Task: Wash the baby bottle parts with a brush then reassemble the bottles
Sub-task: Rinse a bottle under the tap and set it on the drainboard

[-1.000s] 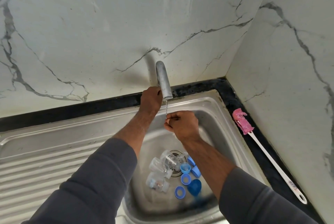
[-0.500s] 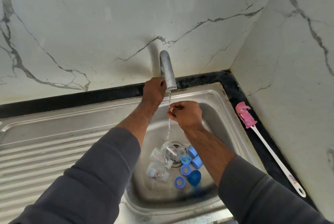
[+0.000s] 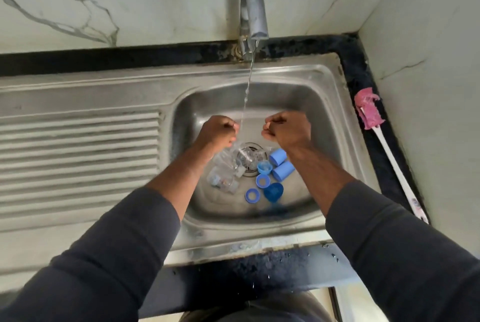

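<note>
Over the stainless steel sink [image 3: 285,70], the left hand [image 3: 218,132] and right hand [image 3: 288,128] are curled into fists either side of the thin water stream [image 3: 246,93] from the grey metal tap [image 3: 253,2], with nothing in either. Scrubbing looks not yet started: clear plastic bottles [image 3: 226,166], flat pale blue rings [image 3: 251,195] and smooth blue cylindrical caps [image 3: 281,169] lie jumbled by the drain. Next up is probably reaching right for the pink-headed, white-handled brush [image 3: 367,111] on the black tabletop [image 3: 359,72].

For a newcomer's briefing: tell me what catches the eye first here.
A thin water stream falls from the steel tap between the curled left hand and right hand, over the sink basin. Below, blue caps and clear bottles lie around the drain; a pink-headed brush lies on the black counter at right.
</note>
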`<state>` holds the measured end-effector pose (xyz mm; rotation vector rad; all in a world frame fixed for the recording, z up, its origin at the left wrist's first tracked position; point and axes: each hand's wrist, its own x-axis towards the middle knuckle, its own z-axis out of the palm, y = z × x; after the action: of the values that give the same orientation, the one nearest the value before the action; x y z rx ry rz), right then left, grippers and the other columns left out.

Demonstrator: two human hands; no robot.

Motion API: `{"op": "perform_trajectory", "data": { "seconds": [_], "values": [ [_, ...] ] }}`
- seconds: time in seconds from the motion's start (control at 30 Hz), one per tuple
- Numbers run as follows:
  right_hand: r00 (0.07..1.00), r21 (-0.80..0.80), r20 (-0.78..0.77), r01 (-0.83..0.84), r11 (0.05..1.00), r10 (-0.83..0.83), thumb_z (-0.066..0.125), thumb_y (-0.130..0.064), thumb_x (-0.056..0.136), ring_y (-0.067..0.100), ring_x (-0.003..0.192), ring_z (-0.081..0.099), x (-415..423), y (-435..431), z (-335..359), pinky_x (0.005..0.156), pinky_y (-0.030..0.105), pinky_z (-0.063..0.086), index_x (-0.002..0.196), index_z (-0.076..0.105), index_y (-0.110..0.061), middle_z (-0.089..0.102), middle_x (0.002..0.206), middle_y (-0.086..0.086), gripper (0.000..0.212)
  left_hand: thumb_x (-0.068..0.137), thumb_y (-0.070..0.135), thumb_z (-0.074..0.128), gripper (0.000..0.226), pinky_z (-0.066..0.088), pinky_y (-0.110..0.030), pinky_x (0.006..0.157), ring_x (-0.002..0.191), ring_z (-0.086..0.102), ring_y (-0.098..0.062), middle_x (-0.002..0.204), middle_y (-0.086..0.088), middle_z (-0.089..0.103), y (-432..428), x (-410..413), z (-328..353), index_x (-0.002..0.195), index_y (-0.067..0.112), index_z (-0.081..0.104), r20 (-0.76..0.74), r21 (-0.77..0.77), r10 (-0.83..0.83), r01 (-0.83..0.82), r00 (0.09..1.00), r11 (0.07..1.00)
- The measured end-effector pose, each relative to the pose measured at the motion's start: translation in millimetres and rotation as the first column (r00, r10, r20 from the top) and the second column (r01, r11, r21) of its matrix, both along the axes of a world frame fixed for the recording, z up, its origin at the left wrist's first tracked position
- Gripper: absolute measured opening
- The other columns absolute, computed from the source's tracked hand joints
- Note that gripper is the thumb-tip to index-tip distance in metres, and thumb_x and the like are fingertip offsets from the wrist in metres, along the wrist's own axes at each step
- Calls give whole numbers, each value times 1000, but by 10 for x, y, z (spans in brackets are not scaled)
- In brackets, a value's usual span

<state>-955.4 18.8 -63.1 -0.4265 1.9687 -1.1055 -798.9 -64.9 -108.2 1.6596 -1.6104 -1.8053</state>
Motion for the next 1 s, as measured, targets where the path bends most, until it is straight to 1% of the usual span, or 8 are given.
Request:
{"op": "perform_trajectory", "data": {
  "seconds": [0.17, 0.3, 0.43, 0.53, 0.7, 0.83, 0.9, 1.0],
  "values": [
    [969, 352, 43, -243, 904, 244, 69, 3, 69, 23, 62, 72, 178, 293, -502, 59, 36, 62, 65, 70, -6, 72, 69, 14, 10, 84, 8, 62, 14, 58, -42, 81, 97, 71, -38, 98, -22, 74, 185, 367, -380, 87, 5, 76, 404, -27, -101, 122, 909, 992],
    [899, 424, 364, -392, 816, 243, 62, 11, 87, 24, 59, 55, 521, 366, -782, 57, 33, 58, 76, 50, -5, 49, 66, 13, 23, 90, 10, 62, 29, 56, -37, 87, 113, 65, -33, 123, -20, 65, 396, 419, -418, 117, -2, 64, 611, 86, -277, 286, 741, 954],
    [880, 449, 401, -432, 782, 256, 67, -4, 91, 24, 62, 53, 719, 332, -965, 56, 33, 57, 81, 48, -8, 50, 71, 10, 22, 92, 16, 56, 27, 53, -33, 77, 107, 66, -32, 118, -16, 69, 515, 419, -528, 115, 4, 64, 603, 134, -352, 345, 716, 929],
    [890, 469, 396, -408, 783, 226, 67, -5, 90, 27, 66, 54, 785, 313, -1080, 73, 41, 57, 91, 53, -4, 50, 73, 13, 15, 90, 16, 58, 13, 45, -29, 71, 102, 67, -32, 107, -12, 72, 543, 437, -530, 99, 9, 65, 593, 99, -386, 412, 706, 906],
    [903, 522, 379, -389, 759, 202, 65, 6, 86, 20, 55, 49, 818, 402, -1187, 57, 32, 44, 96, 53, -4, 51, 72, 16, 19, 77, 26, 69, 22, 51, -28, 73, 98, 70, -25, 104, -5, 74, 629, 545, -568, 98, 19, 70, 584, 142, -470, 487, 662, 862],
    [882, 488, 248, -471, 734, 401, 70, -3, 84, 22, 66, 55, 667, 445, -1020, 57, 31, 47, 88, 58, -6, 58, 78, 12, 13, 66, 32, 87, 55, 54, -31, 87, 107, 66, -22, 116, -3, 70, 666, 561, -391, 116, 21, 67, 581, 151, -539, 570, 610, 808],
    [868, 402, 178, -494, 771, 464, 74, -9, 83, 21, 66, 53, 552, 434, -903, 62, 33, 45, 78, 60, -7, 55, 69, 9, 16, 66, 33, 90, 68, 51, -31, 90, 110, 60, -23, 122, -6, 60, 679, 571, -282, 126, 20, 59, 587, 108, -504, 556, 634, 824],
    [933, 222, 76, -361, 906, 352, 75, -14, 85, 19, 68, 58, 344, 342, -663, 67, 36, 48, 74, 66, -13, 63, 71, 4, 14, 70, 39, 88, 63, 42, -26, 70, 96, 59, -17, 115, -2, 66, 563, 468, -109, 122, 19, 60, 511, -49, -435, 530, 741, 846]
  ]
}}
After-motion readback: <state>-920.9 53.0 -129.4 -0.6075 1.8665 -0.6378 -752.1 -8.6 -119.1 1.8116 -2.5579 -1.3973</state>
